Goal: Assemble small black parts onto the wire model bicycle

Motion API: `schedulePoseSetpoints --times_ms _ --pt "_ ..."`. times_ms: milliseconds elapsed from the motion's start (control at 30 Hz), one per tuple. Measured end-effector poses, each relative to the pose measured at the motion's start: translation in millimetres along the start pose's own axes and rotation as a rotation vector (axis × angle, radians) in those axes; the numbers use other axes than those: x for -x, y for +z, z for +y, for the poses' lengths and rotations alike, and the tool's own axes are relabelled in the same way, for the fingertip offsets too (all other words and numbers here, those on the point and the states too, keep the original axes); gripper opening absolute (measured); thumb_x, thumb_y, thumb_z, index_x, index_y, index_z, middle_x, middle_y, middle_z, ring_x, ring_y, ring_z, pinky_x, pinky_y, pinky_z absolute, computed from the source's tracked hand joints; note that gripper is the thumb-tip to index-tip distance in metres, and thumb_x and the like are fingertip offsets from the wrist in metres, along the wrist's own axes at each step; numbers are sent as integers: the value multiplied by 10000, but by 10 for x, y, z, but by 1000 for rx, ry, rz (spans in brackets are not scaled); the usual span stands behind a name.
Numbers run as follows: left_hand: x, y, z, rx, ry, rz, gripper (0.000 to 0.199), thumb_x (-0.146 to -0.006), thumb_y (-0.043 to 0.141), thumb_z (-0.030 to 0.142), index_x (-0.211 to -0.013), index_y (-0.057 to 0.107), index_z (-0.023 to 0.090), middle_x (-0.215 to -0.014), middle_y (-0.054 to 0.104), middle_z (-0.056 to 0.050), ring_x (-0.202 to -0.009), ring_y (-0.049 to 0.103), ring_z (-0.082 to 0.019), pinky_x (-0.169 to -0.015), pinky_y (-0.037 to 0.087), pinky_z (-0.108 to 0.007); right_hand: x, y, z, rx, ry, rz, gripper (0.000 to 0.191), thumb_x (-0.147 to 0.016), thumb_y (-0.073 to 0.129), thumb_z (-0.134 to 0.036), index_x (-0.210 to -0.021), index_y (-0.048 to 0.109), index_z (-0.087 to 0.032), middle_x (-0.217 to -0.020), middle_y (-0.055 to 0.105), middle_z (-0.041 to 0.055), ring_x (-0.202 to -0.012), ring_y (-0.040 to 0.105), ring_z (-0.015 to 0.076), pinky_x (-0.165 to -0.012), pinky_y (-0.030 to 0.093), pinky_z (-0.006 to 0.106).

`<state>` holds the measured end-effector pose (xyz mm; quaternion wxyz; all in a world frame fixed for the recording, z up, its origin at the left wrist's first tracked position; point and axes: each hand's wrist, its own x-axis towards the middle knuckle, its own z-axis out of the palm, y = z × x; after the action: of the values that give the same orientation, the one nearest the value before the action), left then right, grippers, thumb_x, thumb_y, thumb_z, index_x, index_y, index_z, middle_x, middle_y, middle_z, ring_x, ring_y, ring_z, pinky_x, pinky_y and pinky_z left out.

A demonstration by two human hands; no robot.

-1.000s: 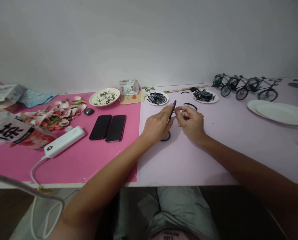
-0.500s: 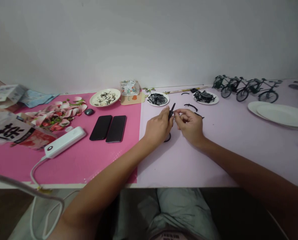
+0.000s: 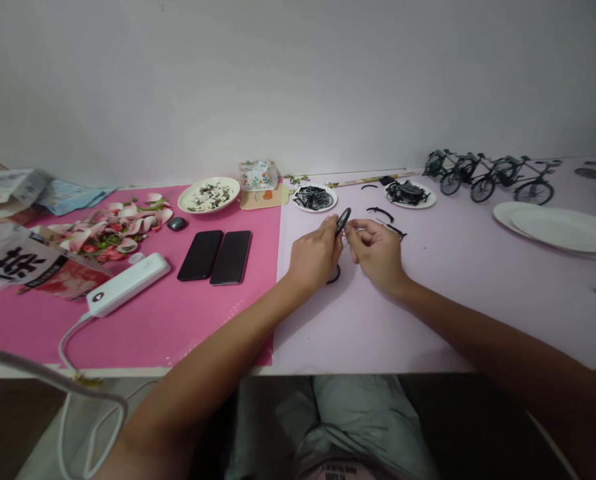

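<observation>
My left hand (image 3: pixel 314 255) is closed on a black model bicycle part (image 3: pixel 343 220), a narrow oval like a wheel seen almost edge-on. Right beside it, my right hand (image 3: pixel 377 253) pinches thumb and fingertips together at the part's near side. Whatever lies between those fingertips is too small to make out. A curved black piece (image 3: pixel 335 274) pokes out beneath my left hand. Beyond my right hand lie a black curved strip (image 3: pixel 381 214) and a thin black piece (image 3: pixel 396 231). Two small plates of black parts, the left plate (image 3: pixel 332 204) and the right plate (image 3: pixel 431 202), stand behind.
Several assembled model bicycles (image 3: pixel 488 177) stand at the back right, behind stacked white plates (image 3: pixel 563 228). On the pink side are two phones (image 3: pixel 215 257), a white power bank (image 3: pixel 128 285) with a cable, a bowl (image 3: pixel 184 201) of small pieces, and a heap of pink petals (image 3: pixel 118 230).
The black part in my left hand has turned, showing a broader oval face. My right hand has shifted slightly left and down, its fingertips still beside the part.
</observation>
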<state>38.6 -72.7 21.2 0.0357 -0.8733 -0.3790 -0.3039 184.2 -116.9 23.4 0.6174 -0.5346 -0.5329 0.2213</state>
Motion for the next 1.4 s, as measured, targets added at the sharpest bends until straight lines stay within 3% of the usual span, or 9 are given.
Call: schedulePoseSetpoints --times_ms 167,400,733,1033,1400 --pt "3 -1 -9 -1 -7 -3 469 -1146 356 332 -1509 521 84 -1084 813 -183 -927 802 -237 -771 590 -299 -7 -2 41 -26 15 -2 508 -881 731 -686 -919 719 -179 -463 515 -69 -385 423 99 -427 356 252" --pt "21 1 -23 23 3 27 492 -1153 342 356 -1535 506 93 -1058 815 -174 -895 796 -226 -772 583 -298 -73 -79 143 200 -278 33 334 -949 686 -562 -939 750 -234 -507 554 -54 -447 513 133 -567 483 289" --pt "46 16 -16 58 11 80 471 -1138 365 311 -1529 514 94 -1066 815 -164 -885 793 -216 -785 582 -289 3 -4 13 -3 -38 6 456 -896 721 -655 -937 713 -202 -479 519 -77 -409 465 110 -485 414 263" --pt "54 39 -41 82 37 170 448 -1127 386 306 -1509 536 128 -1171 806 -169 -910 794 -211 -759 597 -278 2 -7 -28 -57 16 1 511 -869 739 -696 -925 721 -188 -472 521 -73 -403 442 98 -458 403 251" --pt "46 42 -63 85 44 135 468 -1117 382 290 -1538 502 125 -1336 751 -194 -1000 794 -234 -792 627 -317 -28 -4 -54 -190 157 -53 540 -800 803 -691 -911 730 -168 -460 504 -75 -397 415 90 -416 352 241"
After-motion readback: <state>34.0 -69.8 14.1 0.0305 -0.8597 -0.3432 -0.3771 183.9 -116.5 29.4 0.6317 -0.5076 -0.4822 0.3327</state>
